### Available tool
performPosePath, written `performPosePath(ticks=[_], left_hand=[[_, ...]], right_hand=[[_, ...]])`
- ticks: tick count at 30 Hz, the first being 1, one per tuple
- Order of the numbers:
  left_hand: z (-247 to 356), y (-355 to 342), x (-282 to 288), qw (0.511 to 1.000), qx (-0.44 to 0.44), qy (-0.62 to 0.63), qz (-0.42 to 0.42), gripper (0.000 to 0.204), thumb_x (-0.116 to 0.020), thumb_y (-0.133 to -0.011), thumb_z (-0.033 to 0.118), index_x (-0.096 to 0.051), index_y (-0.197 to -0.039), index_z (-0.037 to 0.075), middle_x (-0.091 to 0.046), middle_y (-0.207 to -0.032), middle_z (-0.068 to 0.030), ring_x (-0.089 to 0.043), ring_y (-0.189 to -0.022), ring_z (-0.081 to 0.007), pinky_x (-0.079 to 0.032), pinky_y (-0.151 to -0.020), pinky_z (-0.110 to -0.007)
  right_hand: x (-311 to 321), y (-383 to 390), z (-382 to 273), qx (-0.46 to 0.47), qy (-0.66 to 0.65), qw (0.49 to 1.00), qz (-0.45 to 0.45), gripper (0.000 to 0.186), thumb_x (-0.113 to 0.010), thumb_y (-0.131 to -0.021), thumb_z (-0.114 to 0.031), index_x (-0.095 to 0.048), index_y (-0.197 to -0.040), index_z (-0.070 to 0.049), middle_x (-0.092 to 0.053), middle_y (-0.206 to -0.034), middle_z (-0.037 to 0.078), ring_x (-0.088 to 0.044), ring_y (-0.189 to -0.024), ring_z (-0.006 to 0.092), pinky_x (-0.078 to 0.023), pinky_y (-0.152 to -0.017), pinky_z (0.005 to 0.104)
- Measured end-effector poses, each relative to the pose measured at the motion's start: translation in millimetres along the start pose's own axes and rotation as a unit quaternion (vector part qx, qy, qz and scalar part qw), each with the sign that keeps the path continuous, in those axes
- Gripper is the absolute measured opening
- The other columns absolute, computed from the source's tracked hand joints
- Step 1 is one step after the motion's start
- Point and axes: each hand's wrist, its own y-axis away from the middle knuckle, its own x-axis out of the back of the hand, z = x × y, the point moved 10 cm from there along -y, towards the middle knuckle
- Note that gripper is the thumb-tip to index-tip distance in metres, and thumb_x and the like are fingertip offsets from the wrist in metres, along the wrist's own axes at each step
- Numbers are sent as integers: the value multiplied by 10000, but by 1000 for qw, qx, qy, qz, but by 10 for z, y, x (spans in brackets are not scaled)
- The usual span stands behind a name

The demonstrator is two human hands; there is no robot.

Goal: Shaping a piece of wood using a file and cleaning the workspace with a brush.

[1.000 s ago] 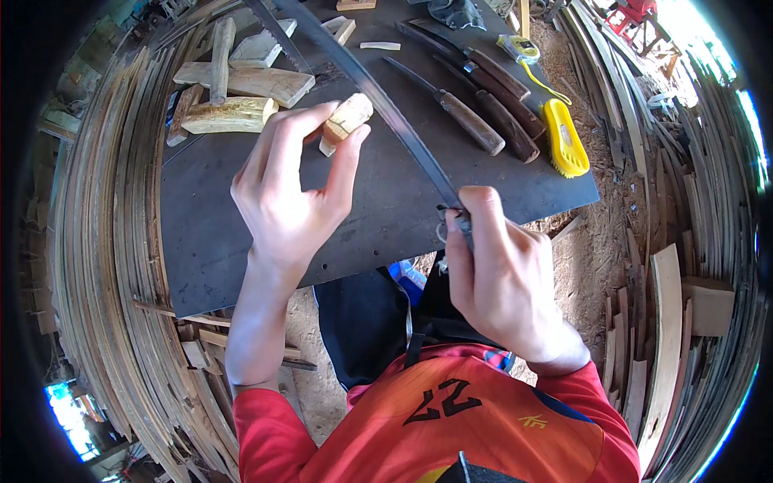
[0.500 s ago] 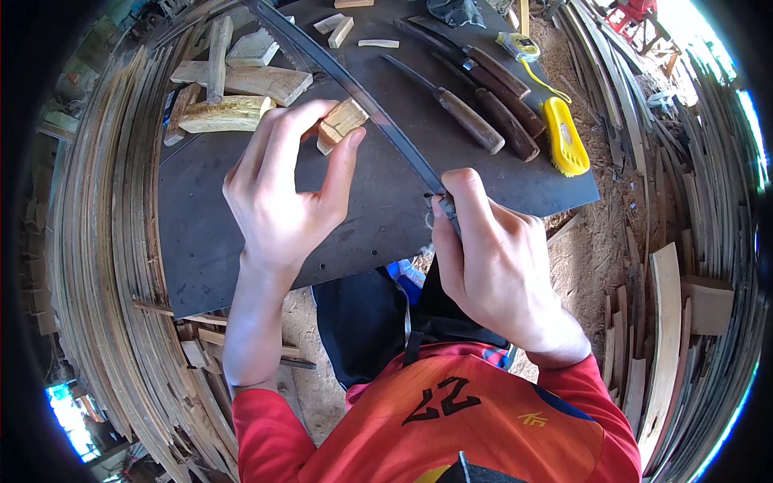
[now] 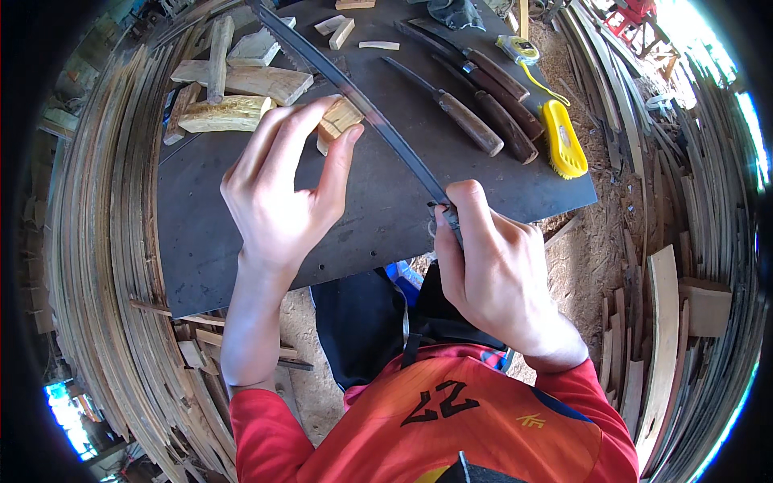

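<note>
My left hand [image 3: 278,181] pinches a small wooden block [image 3: 340,119] between thumb and fingers, above the dark tabletop [image 3: 241,217]. My right hand [image 3: 503,266] is closed round the near end of a saw [image 3: 386,133]; its handle is mostly hidden in the fist. The long dark blade slants up and away to the left, past the block's right side, with teeth showing near its far end. Blade and block look to be touching, but I cannot tell how deep any cut is.
Wood offcuts [image 3: 241,80] lie at the table's far left. Several wooden-handled tools [image 3: 471,121], a yellow brush [image 3: 565,141] and a tape measure [image 3: 519,50] lie right of the blade. Stacked wood strips [image 3: 105,241] flank the table; a dark cloth [image 3: 456,12] sits at the back.
My right hand has drawn the saw slightly back toward me. The block stays in my left hand, almost unmoved.
</note>
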Motion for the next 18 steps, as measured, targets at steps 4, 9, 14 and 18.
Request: performPosePath(ticks=[4,9,14,18], left_hand=[[64,-5,-28,1000,-5,-6,-5,280,-865,-818,104,-751,-1071,70,-735,-907,-57,-741,-726,-220,-568,-624,-309],[52,-22,-1,1000,-10,-21,2,273,-864,-828,125,-752,-1072,76,-730,-874,-45,-740,-717,-217,-562,-609,-309],[-61,-68,-12,999,-8,-37,0,285,-873,-831,139,-754,-1081,74,-726,-854,-40,-739,-706,-189,-557,-595,-300],[-30,-71,-21,999,-7,-42,-17,292,-874,-832,138,-753,-1089,71,-712,-834,-37,-736,-698,-165,-551,-583,-293]], right_hand=[[-18,-28,21,-17,-9,1000,-3,226,-647,-944,-94,-461,-1065,-53,-601,-759,128,-674,-617,349,-527,-504,449],[-27,-117,-19,-25,-24,999,11,185,-637,-984,-54,-485,-1088,-35,-607,-639,163,-650,-573,398,-497,-525,459],[-30,-69,-18,-35,-17,999,8,190,-639,-978,-51,-483,-1085,-32,-615,-642,169,-649,-575,407,-497,-526,466],[-26,-10,1,-59,-16,998,-13,195,-639,-974,-57,-474,-1076,-36,-616,-636,168,-643,-565,412,-491,-518,474]])
